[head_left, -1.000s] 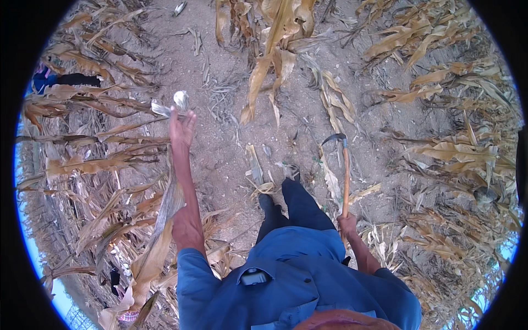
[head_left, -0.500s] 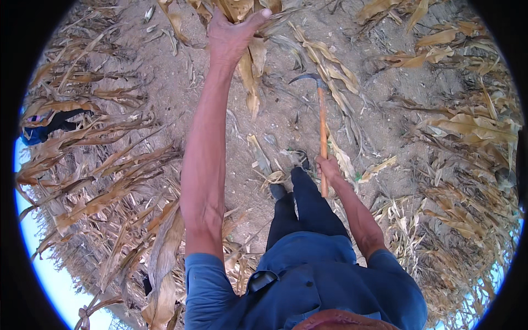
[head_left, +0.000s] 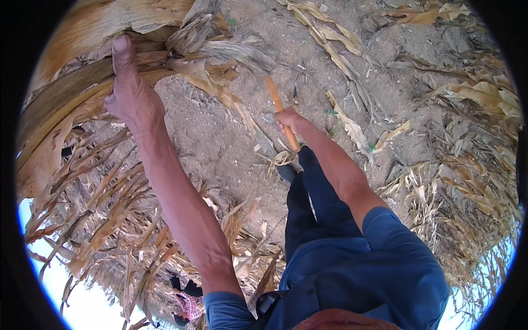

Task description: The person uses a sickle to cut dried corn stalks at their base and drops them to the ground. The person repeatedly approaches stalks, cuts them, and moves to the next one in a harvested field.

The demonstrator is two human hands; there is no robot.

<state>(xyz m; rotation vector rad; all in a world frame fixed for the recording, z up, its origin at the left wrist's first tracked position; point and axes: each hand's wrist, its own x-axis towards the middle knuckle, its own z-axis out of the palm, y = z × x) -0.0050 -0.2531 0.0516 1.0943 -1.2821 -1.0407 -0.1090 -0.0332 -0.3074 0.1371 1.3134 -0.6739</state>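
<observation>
At the upper left my left hand (head_left: pixel 136 102) is closed on a dry corn stalk (head_left: pixel 71 88), its thumb lying over the top and its fingers mostly hidden behind. Broad tan husks and leaves (head_left: pixel 110 21) hang around that hand. In the middle, my right hand (head_left: pixel 290 121) grips the orange wooden handle (head_left: pixel 274 92) of a sickle, the butt end pointing down toward my legs. The blade is not visible, and dry leaves (head_left: pixel 242 52) lie near the handle's upper end.
Standing dry corn (head_left: pixel 126 236) lines the left side, and more dry plants (head_left: pixel 473 181) are on the right. Fallen leaves (head_left: pixel 352 129) lie on the bare soil (head_left: pixel 220 165). A person in a checked top (head_left: pixel 190 305) is partly visible at the lower left.
My left hand has swung left and nearer with the corn stalk. My right hand has moved up and left with the sickle, whose blade has gone out of sight.
</observation>
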